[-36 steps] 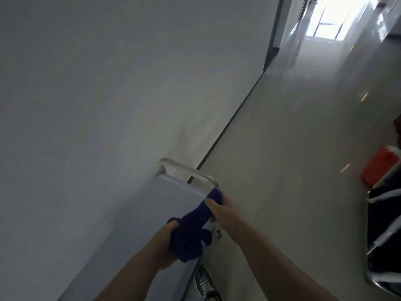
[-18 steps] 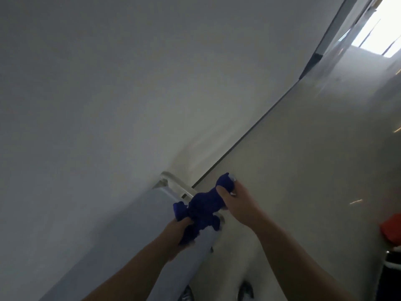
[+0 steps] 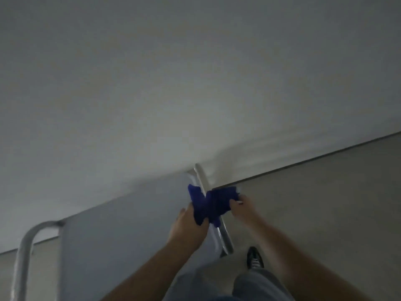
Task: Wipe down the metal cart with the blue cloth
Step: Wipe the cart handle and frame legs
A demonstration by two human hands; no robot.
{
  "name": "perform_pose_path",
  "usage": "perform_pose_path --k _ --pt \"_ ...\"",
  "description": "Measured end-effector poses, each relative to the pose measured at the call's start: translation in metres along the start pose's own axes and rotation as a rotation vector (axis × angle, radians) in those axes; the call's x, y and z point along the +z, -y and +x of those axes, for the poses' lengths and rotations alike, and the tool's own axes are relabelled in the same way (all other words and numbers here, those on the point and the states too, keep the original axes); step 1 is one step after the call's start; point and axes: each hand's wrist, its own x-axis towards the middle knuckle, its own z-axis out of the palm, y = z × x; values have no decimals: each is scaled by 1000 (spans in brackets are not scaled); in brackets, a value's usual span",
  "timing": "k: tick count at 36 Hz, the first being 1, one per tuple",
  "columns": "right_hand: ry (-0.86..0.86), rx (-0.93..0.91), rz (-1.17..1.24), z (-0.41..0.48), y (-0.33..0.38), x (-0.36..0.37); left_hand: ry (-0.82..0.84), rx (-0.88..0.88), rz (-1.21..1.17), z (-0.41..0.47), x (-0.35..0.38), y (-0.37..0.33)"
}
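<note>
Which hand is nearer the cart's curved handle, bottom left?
Left: the left hand grips the blue cloth over the cart top, toward the curved handle; right hand holds it beyond the rail.

1. Setting: plain indoor service or institutional space. Exact type cannot be told.
2. Plain pale wall fills 9 to 2 o'clock.
3. Smooth pale hard floor at 3 to 5 o'clock meets the wall along a dark skirting line.
4. Flat-topped metal cart with tubular handle at 8 o'clock stands against the wall.

Dim plain wall, beige floor
</note>
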Motion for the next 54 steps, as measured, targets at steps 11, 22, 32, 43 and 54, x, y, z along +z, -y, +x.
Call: perform_pose_path --k 11,22,32,43,54 --pt "237 -32 53 13 -26 22 -22 -207 -135 -6 78 -11" --pt "3 -141 -278 54 -56 37 -192 -89 -331 -1 83 46" --pt "-108 -374 -250 43 -70 79 -389 -152 285 118 113 150" --pt "-440 -403 -91 49 -61 65 -505 9 360 142 145 202" --pt "-191 -618 -414 8 -39 101 -495 25 328 144 146 207"
